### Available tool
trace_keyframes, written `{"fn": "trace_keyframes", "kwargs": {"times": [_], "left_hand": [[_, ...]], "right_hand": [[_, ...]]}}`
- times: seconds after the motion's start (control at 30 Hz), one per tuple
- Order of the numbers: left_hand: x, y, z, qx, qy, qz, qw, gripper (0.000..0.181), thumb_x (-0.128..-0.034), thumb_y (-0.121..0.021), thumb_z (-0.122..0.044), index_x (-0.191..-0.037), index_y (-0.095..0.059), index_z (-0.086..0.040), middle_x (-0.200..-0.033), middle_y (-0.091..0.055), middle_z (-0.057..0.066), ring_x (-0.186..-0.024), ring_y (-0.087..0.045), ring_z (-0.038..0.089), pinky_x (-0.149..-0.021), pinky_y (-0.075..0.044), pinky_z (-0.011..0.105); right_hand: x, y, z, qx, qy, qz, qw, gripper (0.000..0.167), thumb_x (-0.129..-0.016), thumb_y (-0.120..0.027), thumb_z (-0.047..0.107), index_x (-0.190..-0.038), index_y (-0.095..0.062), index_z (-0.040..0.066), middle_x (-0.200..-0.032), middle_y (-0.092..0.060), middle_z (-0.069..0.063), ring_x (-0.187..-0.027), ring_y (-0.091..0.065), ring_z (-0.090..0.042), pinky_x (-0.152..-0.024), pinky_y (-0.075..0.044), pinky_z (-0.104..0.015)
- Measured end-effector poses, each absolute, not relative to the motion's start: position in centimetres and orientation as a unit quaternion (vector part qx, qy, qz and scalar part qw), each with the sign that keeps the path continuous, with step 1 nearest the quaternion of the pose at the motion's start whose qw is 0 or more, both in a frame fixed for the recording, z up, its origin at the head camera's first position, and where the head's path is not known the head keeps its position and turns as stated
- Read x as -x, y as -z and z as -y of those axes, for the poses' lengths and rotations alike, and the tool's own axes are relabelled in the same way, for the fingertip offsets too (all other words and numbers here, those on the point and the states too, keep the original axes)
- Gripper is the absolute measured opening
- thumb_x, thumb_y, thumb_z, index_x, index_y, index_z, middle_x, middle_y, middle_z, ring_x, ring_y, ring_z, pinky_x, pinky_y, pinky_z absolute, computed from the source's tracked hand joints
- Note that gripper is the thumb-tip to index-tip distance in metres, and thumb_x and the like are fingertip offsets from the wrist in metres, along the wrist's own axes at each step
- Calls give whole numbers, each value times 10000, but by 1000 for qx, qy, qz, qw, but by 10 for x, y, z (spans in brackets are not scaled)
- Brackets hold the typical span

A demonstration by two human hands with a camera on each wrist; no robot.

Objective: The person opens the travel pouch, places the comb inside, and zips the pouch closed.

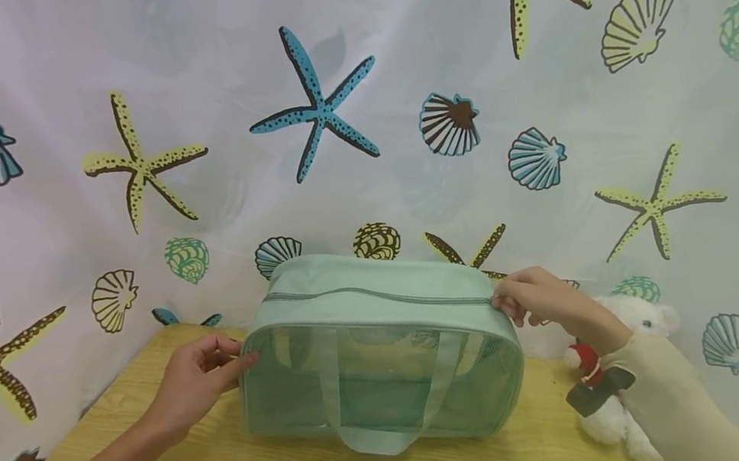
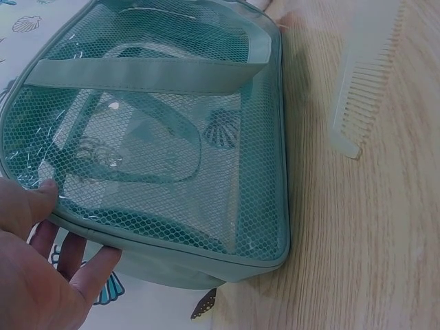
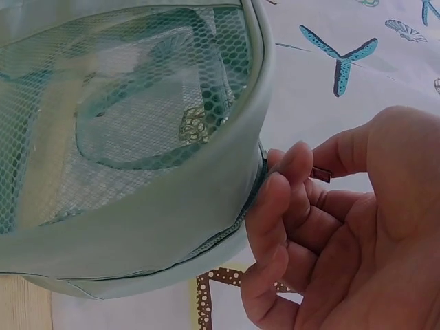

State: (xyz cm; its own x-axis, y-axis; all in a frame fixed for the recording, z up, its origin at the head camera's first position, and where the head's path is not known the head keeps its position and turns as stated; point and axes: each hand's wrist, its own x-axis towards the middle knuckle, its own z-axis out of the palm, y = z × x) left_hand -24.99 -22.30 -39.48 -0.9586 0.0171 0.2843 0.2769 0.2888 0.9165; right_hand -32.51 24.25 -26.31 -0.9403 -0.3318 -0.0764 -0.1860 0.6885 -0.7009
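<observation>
A mint-green wash bag [image 1: 383,340] with see-through mesh sides and a strap handle [image 2: 144,75] stands upright on the wooden table. Along its top runs a zipper [image 1: 377,292]. At the bag's left end my left hand [image 1: 197,378] pinches the edge, thumb on the front face and fingers behind; the left wrist view shows the same hold. My right hand [image 1: 537,298] is at the zipper's right end. In the right wrist view its thumb and finger pinch the small zipper pull [image 3: 321,174], partly hidden by the fingertips.
A pale comb [image 2: 368,82] lies on the wooden table [image 2: 330,254] in front of the bag. To the right sits a white plush toy [image 1: 607,416] with a red part, partly behind my right forearm. A cloth printed with starfish and shells [image 1: 198,75] hangs close behind.
</observation>
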Motion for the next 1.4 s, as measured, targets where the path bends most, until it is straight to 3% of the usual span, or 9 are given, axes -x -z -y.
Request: {"fn": "trace_keyframes", "kwargs": {"times": [0.37,0.9,1.4], "left_hand": [[251,397,223,88,598,790,102,273,-970,-735,-214,-1065,-644,25,-983,-671,-82,-879,-666,29,-781,-636,256],[252,398,226,88,598,791,100,287,-971,-737,-224,-1077,-652,29,-971,-671,-93,-881,-663,27,-795,-632,247],[255,402,226,104,596,790,104,261,-973,-732,-221,-1065,-672,16,-972,-699,-115,-862,-677,32,-777,-627,233]], "right_hand": [[323,262,-239,155,372,-909,106,274,-1020,-526,243,-942,-686,34,-554,-327,61,-519,-262,-117,-494,-279,-247],[326,259,-226,179,363,-908,108,333,-1059,-524,269,-1089,-732,11,-505,-285,64,-492,-239,-114,-483,-300,-256],[325,259,-215,197,379,-896,121,364,-1088,-499,285,-1110,-732,5,-430,-319,81,-392,-217,-90,-440,-301,-269]]}}
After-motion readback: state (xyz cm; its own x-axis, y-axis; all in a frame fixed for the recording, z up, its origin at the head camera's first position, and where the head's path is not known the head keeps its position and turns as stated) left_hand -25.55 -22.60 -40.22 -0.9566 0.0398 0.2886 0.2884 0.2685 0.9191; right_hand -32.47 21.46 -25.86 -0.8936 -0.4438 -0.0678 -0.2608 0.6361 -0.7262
